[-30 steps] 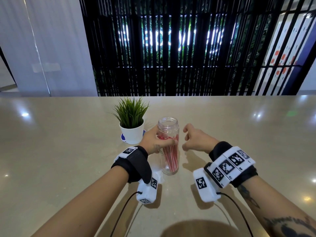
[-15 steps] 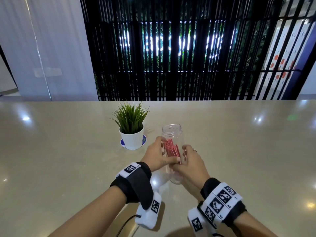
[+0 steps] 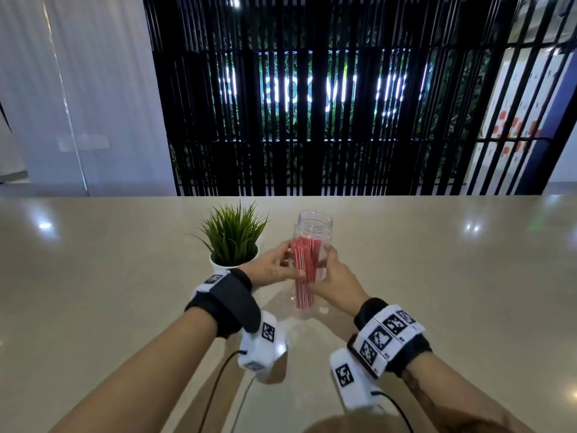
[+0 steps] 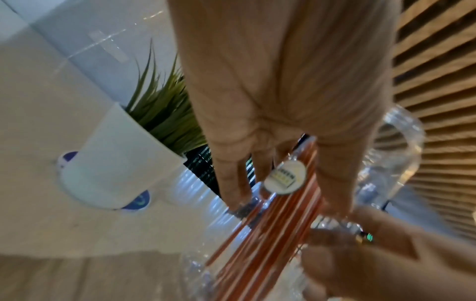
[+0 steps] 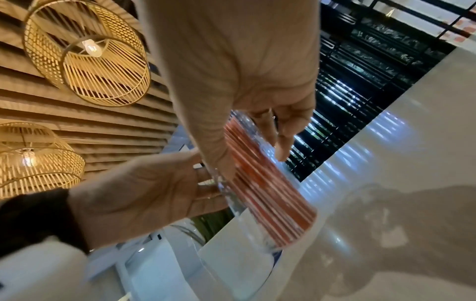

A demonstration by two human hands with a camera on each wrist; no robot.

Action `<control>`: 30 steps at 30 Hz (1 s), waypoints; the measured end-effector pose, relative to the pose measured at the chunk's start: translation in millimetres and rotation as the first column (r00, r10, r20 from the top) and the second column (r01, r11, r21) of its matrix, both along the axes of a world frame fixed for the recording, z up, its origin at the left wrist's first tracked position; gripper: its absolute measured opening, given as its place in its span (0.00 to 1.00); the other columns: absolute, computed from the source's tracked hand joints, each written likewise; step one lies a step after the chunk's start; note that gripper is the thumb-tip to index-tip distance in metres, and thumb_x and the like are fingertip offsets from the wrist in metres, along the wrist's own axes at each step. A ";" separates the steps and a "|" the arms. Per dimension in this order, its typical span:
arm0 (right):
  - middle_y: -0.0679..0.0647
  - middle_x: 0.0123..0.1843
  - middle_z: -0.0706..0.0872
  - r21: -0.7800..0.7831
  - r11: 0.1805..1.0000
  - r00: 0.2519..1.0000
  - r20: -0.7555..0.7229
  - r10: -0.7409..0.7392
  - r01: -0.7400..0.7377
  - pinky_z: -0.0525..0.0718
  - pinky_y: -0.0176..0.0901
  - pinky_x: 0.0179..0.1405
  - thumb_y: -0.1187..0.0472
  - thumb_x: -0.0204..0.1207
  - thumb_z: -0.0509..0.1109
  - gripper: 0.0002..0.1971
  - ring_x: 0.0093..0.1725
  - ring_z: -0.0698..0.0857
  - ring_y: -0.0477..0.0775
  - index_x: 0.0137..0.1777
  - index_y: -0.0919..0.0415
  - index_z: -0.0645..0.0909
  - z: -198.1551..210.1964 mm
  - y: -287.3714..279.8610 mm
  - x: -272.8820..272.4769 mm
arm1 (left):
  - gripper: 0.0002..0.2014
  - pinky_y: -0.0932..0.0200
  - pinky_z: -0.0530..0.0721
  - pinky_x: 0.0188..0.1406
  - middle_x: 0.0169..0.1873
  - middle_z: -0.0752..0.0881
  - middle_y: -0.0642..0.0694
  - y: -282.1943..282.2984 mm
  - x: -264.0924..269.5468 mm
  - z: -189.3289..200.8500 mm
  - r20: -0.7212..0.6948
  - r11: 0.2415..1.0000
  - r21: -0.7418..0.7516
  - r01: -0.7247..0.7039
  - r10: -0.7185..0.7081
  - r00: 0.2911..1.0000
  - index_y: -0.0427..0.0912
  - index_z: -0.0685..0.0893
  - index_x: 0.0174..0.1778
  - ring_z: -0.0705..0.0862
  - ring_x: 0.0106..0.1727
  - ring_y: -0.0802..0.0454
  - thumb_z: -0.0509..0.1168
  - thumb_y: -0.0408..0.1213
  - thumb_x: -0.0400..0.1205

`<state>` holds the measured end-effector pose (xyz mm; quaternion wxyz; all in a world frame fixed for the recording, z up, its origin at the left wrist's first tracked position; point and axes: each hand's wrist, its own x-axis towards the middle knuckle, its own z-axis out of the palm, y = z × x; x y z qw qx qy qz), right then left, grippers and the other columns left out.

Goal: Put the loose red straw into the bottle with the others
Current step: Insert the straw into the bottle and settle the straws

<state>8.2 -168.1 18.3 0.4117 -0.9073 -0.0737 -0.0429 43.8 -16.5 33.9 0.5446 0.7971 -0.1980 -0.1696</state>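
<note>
A clear plastic bottle (image 3: pixel 314 225) stands roughly upright at the table's middle, its mouth open. A bundle of red straws (image 3: pixel 304 270) fills it. My left hand (image 3: pixel 274 271) grips the bottle from the left, fingers curled round its wall. From the right, my right hand (image 3: pixel 332 278) holds it too, thumb on the near side. The left wrist view shows the straws (image 4: pixel 270 234) behind a round sticker (image 4: pixel 284 179). In the right wrist view the straws (image 5: pixel 265 183) lie between thumb and fingers. I see no straw outside the bottle.
A small green plant in a white pot (image 3: pixel 232 245) on a blue coaster stands just left of the bottle, close behind my left hand. The beige table (image 3: pixel 437 276) stretches wide on both sides. A black slatted screen rises beyond its far edge.
My right hand, a second ago apart from the bottle, has closed in and now grips its right side. The left hand has kept its hold throughout.
</note>
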 end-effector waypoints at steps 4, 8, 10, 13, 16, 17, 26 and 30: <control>0.61 0.59 0.86 -0.036 0.995 0.989 0.124 -0.085 0.090 0.83 0.47 0.51 0.61 0.67 0.78 0.32 0.55 0.86 0.62 0.67 0.65 0.66 10.1 7.6 32.0 | 0.44 0.42 0.73 0.71 0.65 0.78 0.39 -10.1 26.1 15.1 0.066 0.992 -0.017 -0.124 0.124 0.990 0.44 0.68 0.70 0.77 0.66 0.43 0.76 0.53 0.59; 0.62 0.55 0.87 -0.072 0.988 0.984 0.126 -0.124 0.134 0.87 0.58 0.51 0.58 0.66 0.78 0.29 0.52 0.87 0.64 0.61 0.65 0.68 14.5 13.7 59.2 | 0.49 0.38 0.78 0.66 0.63 0.73 0.35 -13.9 54.0 13.0 0.207 0.951 0.056 -0.305 0.288 0.935 0.46 0.73 0.65 0.77 0.64 0.37 0.74 0.66 0.50; 0.62 0.56 0.87 -0.095 0.983 0.981 0.127 -0.145 0.157 0.87 0.57 0.51 0.57 0.66 0.77 0.29 0.52 0.87 0.65 0.62 0.65 0.69 10.6 16.2 68.6 | 0.46 0.40 0.80 0.63 0.62 0.77 0.34 -15.9 57.6 12.1 0.203 0.936 0.011 -0.351 0.341 0.918 0.40 0.67 0.69 0.79 0.62 0.38 0.76 0.58 0.60; 0.63 0.56 0.87 -0.150 0.971 0.978 0.113 -0.172 0.188 0.86 0.56 0.50 0.56 0.68 0.75 0.27 0.53 0.87 0.66 0.62 0.66 0.69 -2.2 20.5 78.3 | 0.36 0.43 0.78 0.61 0.63 0.77 0.34 -17.5 64.8 -1.8 0.194 0.907 0.003 -0.421 0.413 0.890 0.37 0.62 0.70 0.78 0.60 0.40 0.71 0.46 0.71; 0.65 0.57 0.86 -0.200 0.959 0.979 0.080 -0.189 0.202 0.84 0.55 0.52 0.57 0.71 0.74 0.26 0.55 0.86 0.67 0.63 0.67 0.69 -18.6 25.1 86.3 | 0.30 0.43 0.78 0.59 0.62 0.79 0.34 -16.9 70.8 -20.4 0.206 0.902 0.029 -0.432 0.417 0.885 0.38 0.65 0.67 0.78 0.62 0.38 0.69 0.44 0.74; 0.65 0.57 0.86 -0.203 0.958 0.979 0.060 -0.193 0.201 0.84 0.54 0.52 0.58 0.71 0.73 0.25 0.55 0.86 0.67 0.63 0.67 0.69 -23.1 26.5 88.7 | 0.29 0.43 0.78 0.61 0.63 0.79 0.34 -16.9 71.6 -25.2 0.200 0.902 0.024 -0.431 0.418 0.886 0.37 0.65 0.67 0.78 0.62 0.38 0.69 0.42 0.74; 0.67 0.60 0.85 -0.223 0.952 0.976 -0.013 -0.218 0.209 0.81 0.53 0.51 0.60 0.75 0.70 0.23 0.58 0.84 0.68 0.65 0.69 0.68 -38.0 25.5 101.6 | 0.29 0.46 0.75 0.67 0.64 0.79 0.34 -20.2 87.2 -45.5 0.209 0.905 0.033 -0.425 0.410 0.888 0.39 0.64 0.69 0.79 0.64 0.38 0.68 0.41 0.75; 0.67 0.60 0.84 -0.256 0.945 0.977 -0.012 -0.214 0.204 0.81 0.53 0.52 0.59 0.76 0.70 0.24 0.58 0.84 0.68 0.67 0.68 0.68 -38.8 23.4 103.8 | 0.29 0.49 0.72 0.66 0.66 0.78 0.34 -21.7 87.7 -48.0 0.235 0.907 0.073 -0.414 0.388 0.891 0.38 0.62 0.71 0.77 0.66 0.40 0.66 0.42 0.77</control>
